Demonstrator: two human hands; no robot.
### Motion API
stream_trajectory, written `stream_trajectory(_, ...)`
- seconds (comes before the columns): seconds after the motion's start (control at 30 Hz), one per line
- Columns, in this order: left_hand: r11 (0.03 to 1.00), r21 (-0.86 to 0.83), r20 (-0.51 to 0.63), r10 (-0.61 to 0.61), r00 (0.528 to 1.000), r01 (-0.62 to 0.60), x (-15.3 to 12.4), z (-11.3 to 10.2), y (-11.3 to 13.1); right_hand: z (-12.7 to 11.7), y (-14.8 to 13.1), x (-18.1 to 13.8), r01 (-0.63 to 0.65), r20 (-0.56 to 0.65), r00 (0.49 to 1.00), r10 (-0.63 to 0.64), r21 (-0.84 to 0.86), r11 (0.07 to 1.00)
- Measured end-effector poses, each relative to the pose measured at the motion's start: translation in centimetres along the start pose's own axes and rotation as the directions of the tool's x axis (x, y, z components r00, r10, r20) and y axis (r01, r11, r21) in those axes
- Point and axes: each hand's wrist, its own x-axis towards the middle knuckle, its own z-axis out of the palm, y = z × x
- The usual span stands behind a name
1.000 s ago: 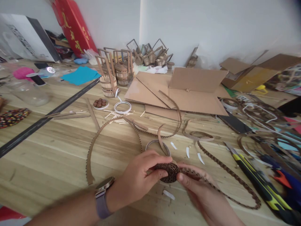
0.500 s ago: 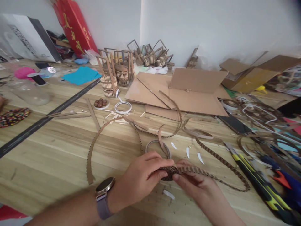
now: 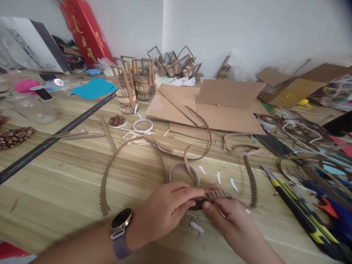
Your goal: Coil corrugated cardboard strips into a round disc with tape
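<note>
My left hand (image 3: 165, 211), with a watch on the wrist, pinches a small coil of corrugated cardboard strip (image 3: 198, 201) low in the middle of the view. My right hand (image 3: 229, 223) grips the same coil from the right, thumb pressed on it. The loose tail of the strip (image 3: 251, 183) runs right from the coil and curls up across the wooden table (image 3: 68, 176). Both hands rest just above the table surface.
More curved cardboard strips (image 3: 121, 154) and a tape ring (image 3: 183, 172) lie just beyond my hands. A yellow-black utility knife (image 3: 299, 209) lies at the right. Flat cardboard sheets (image 3: 209, 110), small woven baskets (image 3: 134, 86), a long black ruler (image 3: 55, 137) and clutter fill the back.
The coil has tipped from face-up to edge-on between my fingers. The strip's loose tail has swung from low right up toward the middle of the table.
</note>
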Motion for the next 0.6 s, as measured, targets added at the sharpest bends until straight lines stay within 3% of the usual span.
stream_trajectory(0.17,0.999,0.044,0.050,-0.005,0.999,0.003,-0.24,0.05,0.21,-0.32,-0.30,0.25,0.077,0.002,0.997,-0.077,-0.025,0.997)
stream_trajectory(0.47,0.999,0.049,0.072,-0.010,0.997,0.007,-0.12,-0.15,0.29,-0.78,-0.17,0.28,-0.006,0.017,1.000,0.005,0.040,0.999)
stream_trajectory(0.6,0.997,0.078,0.078,-0.008,0.997,0.002,-0.21,0.02,0.18,-0.89,-0.34,0.30,0.039,0.027,0.999,-0.040,0.033,0.999)
